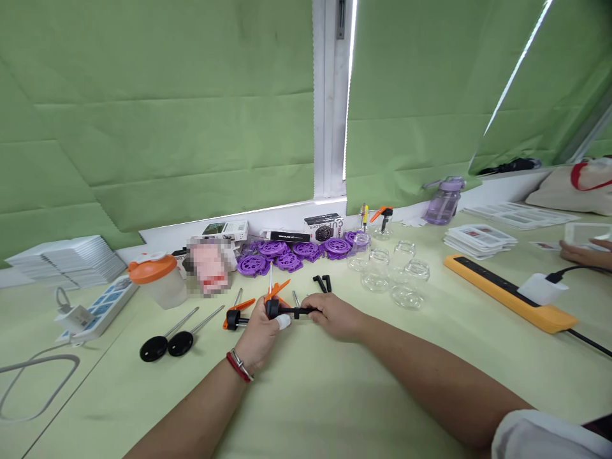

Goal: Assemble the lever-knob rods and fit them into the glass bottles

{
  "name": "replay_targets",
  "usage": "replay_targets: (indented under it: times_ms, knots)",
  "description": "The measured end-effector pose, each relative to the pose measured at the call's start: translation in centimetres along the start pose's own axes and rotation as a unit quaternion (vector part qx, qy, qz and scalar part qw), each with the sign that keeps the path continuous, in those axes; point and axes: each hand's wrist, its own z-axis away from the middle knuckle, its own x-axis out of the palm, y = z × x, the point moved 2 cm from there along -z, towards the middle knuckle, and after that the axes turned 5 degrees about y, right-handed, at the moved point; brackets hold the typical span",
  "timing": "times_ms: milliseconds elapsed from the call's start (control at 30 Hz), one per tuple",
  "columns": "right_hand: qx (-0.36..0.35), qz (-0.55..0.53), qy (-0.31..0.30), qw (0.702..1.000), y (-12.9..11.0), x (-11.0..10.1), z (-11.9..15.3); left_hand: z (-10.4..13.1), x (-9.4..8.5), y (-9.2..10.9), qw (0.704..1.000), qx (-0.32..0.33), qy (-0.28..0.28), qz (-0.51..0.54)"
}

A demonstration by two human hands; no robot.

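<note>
My left hand (261,338) is closed round a black cap with an orange lever (273,307); a white covering shows on its thumb. A thin black stem (297,312) runs sideways from the cap to my right hand (338,317), whose fingers pinch its far end. Beside my left hand lies a second black cap with an orange lever (233,319). Two short black bent pieces (322,283) rest just beyond my right hand. Further left are two black discs with metal rods (180,343). Clear jars (406,294) stand to the right.
Purple plastic parts (287,260) and small boxes (324,228) line the back. On the left are an orange-lidded cup (162,287) and a white power strip (102,312). An orange power strip (507,293) and a purple bottle (444,203) lie right, near another person's hand (581,254).
</note>
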Motion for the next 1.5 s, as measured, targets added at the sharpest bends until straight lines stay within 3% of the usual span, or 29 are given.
replay_targets:
  times_ms: [233, 467, 633, 767, 967, 1133, 1267, 1500]
  knots:
    - [0.003, -0.007, -0.005, 1.000, 0.3, 0.4, 0.1, -0.1, -0.2, -0.4, 1.000, 0.009, 0.007, -0.016]
    - [0.016, -0.014, -0.005, 1.000, 0.1, 0.3, 0.3, -0.1, -0.2, -0.2, 1.000, 0.011, -0.020, -0.016]
    - [-0.019, -0.010, -0.008, 1.000, -0.5, 0.6, 0.5, 0.2, -0.2, 0.2, 1.000, -0.004, -0.028, -0.001]
    - [-0.051, -0.001, -0.010, 0.999, -0.5, 1.4, 0.6, 0.5, -0.1, 0.5, 1.000, -0.005, -0.009, 0.016]
    - [-0.031, -0.041, 0.002, 0.999, -1.0, 1.8, 0.6, 0.7, 0.0, 0.5, 0.993, 0.034, 0.029, 0.106]
    - [-0.007, -0.127, 0.011, 0.992, -1.9, 1.7, 0.7, 0.8, -0.2, 0.9, 0.993, 0.086, 0.060, 0.060]
    - [0.037, -0.247, 0.002, 0.968, -1.7, 2.8, 0.7, 1.2, 0.0, 1.2, 0.989, 0.139, 0.058, -0.001]
    - [0.087, -0.459, -0.021, 0.884, -1.4, 4.6, 0.4, 1.8, 0.7, 1.6, 0.970, 0.214, 0.012, -0.116]
